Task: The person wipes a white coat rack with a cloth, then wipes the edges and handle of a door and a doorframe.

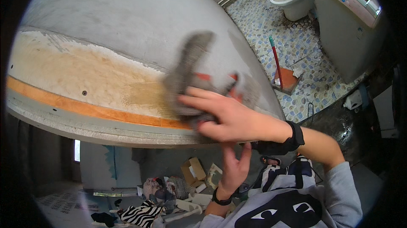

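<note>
My right hand (227, 113) is pressed on a bunched grey cloth (190, 65) with red parts, blurred by motion. The cloth lies against a pale, yellow-stained surface (86, 69), beside a damp-looking darker patch (143, 97). An orange-brown wooden strip (95, 107) runs along this surface near its pale outer edge (111, 132). Below that edge is my left hand (235, 162), its thumb and a finger raised and apart. Its other fingertips are hidden, so whether it grips the edge cannot be told. Both wrists wear black bands.
A grey wall (127, 15) adjoins the stained surface. At the upper right are a toilet (295, 2), a washing machine (346, 27) and a red-handled dustpan (287, 81) on pebble-patterned floor. Below lie a cardboard box (193, 172), zebra-striped cloth (143, 213) and bags (176, 188).
</note>
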`<move>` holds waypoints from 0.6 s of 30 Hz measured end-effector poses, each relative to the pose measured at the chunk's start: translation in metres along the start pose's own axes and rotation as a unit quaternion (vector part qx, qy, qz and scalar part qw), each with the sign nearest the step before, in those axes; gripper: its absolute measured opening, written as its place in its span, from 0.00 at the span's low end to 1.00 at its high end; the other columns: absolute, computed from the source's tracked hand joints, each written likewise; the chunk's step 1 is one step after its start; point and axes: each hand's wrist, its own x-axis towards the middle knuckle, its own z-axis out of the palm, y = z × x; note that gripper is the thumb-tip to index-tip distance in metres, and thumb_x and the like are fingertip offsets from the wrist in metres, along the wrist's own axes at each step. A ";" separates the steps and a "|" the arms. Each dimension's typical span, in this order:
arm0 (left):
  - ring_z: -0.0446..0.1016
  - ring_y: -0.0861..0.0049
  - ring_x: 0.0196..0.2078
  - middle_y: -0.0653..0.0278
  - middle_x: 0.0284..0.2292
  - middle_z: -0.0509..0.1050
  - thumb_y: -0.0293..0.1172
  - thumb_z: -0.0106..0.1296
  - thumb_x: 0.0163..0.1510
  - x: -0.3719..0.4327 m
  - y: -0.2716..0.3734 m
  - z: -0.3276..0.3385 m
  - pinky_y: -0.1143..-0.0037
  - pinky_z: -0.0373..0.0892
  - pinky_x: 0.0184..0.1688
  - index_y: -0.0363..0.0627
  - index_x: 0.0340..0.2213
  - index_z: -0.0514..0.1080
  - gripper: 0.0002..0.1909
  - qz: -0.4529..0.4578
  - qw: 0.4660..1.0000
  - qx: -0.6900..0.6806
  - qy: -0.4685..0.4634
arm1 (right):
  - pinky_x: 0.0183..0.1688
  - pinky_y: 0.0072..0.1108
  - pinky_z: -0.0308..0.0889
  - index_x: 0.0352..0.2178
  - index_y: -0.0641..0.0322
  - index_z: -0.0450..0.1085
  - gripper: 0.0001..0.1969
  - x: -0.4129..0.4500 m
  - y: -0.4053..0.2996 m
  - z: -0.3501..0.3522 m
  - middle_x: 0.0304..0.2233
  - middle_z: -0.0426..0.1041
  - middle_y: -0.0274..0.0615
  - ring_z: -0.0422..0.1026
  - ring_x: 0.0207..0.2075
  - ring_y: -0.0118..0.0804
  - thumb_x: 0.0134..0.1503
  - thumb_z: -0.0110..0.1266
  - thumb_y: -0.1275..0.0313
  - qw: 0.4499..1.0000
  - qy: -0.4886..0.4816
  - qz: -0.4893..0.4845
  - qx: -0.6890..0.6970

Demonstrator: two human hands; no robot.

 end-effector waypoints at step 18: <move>0.64 0.71 0.27 0.58 0.25 0.65 0.45 0.43 0.62 -0.042 -0.128 0.032 0.72 0.63 0.34 0.36 0.28 0.64 0.20 -0.188 0.921 0.146 -0.307 | 0.39 0.23 0.62 0.47 0.70 0.61 0.21 -0.313 0.138 0.012 0.41 0.67 0.41 0.65 0.38 0.32 0.49 0.49 0.76 0.806 0.283 0.493 0.164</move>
